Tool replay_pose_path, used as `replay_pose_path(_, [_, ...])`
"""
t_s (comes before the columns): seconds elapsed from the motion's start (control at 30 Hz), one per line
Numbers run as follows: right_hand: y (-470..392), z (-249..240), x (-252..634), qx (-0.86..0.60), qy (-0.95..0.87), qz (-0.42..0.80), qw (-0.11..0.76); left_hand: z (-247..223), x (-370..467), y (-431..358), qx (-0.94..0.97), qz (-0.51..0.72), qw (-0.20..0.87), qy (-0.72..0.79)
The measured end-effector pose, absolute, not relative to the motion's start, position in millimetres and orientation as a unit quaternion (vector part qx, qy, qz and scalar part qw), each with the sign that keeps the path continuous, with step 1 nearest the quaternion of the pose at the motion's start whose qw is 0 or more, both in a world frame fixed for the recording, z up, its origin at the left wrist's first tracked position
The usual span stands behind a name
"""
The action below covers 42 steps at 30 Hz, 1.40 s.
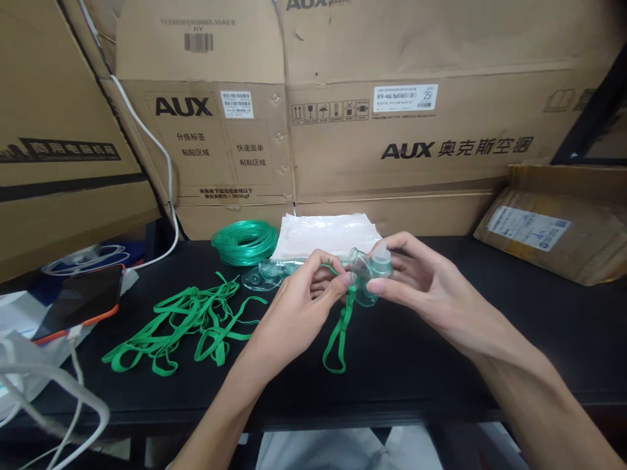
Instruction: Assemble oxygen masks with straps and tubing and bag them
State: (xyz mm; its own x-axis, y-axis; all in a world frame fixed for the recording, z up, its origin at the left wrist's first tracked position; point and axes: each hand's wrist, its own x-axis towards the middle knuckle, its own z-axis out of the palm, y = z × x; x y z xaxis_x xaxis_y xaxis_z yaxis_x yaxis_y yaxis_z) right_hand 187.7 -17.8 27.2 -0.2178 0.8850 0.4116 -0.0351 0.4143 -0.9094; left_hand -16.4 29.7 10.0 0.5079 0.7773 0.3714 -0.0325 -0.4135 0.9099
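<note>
My right hand grips a clear green plastic mask, with a frosted cap-like part on its right side. At the mask's left edge, my left hand pinches a green elastic strap; a loop of it hangs below the fingers. Whether the strap passes through the mask is too small to tell. Behind my left hand lie more clear plastic masks, partly hidden. A tangled heap of green elastic straps lies to the left on the black table.
A coil of green tubing and a white plastic packet lie at the back. On the left are a phone and white cables. A cardboard box stands at the right, and large cartons wall off the rear.
</note>
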Motion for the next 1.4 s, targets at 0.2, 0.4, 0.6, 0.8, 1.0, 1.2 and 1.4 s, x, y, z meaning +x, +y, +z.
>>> replay_pose_path(0.2, [-17, 27, 191, -0.346, -0.664, 0.424, 0.51, 6, -16, 35, 0.719, 0.435, 0.467, 0.276])
replay_pose_path(0.4, [-16, 27, 190, -0.326, -0.673, 0.423, 0.512, 7, -15, 29, 0.748, 0.433, 0.382, 0.327])
replay_pose_path(0.6, [-18, 29, 194, -0.332, -0.678, 0.413, 0.509, 12, -14, 23, 0.802, 0.413, 0.221, 0.371])
replay_pose_path(0.8, [-24, 31, 206, -0.372, -0.722, 0.338, 0.476, 13, -16, 27, 0.814, 0.404, 0.14, 0.394])
replay_pose_path(1.0, [-27, 32, 235, -0.467, -0.754, 0.213, 0.409, 21, -46, 42, 0.798, 0.356, 0.069, 0.481])
replay_pose_path(1.2, [-35, 46, 254, -0.557, -0.759, 0.169, 0.292, 30, -77, 53, 0.759, 0.323, 0.074, 0.56])
replay_pose_path(1.4, [-31, 21, 251, -0.548, -0.778, 0.137, 0.275, 27, -75, 43, 0.779, 0.254, 0.167, 0.548])
